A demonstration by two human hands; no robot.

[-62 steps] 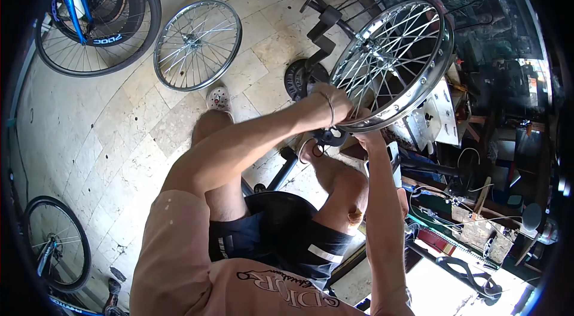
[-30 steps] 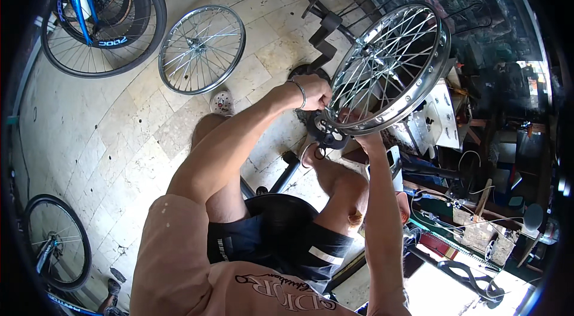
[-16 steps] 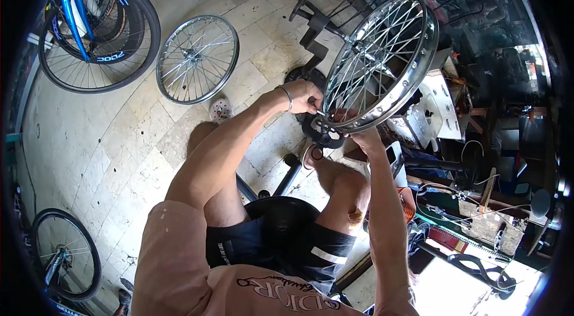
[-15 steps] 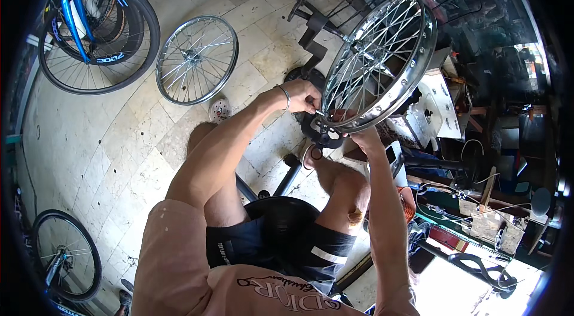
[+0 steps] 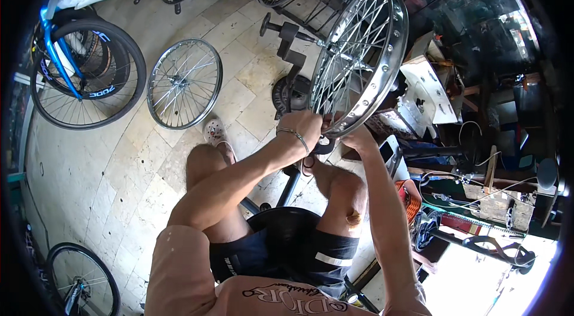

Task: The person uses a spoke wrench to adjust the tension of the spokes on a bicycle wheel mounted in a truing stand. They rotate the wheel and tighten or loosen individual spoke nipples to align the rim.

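Observation:
A spoked bicycle wheel (image 5: 385, 80) with a bare shiny rim and no tyre is held upright in a black truing stand (image 5: 291, 56) in front of me. My left hand (image 5: 304, 129) is closed at the near left side of the rim, its fingers curled among the lowest spokes. Whatever it pinches is hidden by the knuckles. On the other side, my right hand (image 5: 357, 138) grips the bottom of the rim, some of its fingers reaching in behind the metal.
Another bare spoked wheel (image 5: 184, 84) lies on the tiled floor to the left. Beyond it stands a blue bicycle (image 5: 63, 56) with a tyred wheel. A cluttered workbench (image 5: 478, 196) runs along the right, near a white box (image 5: 427, 92). A black stool (image 5: 284, 223) is between my legs.
My view has shifted, so the wheel and stand appear further left. My left hand has turned, its back now covering the small metal piece seen at its fingertips before. My right hand stays at the rim.

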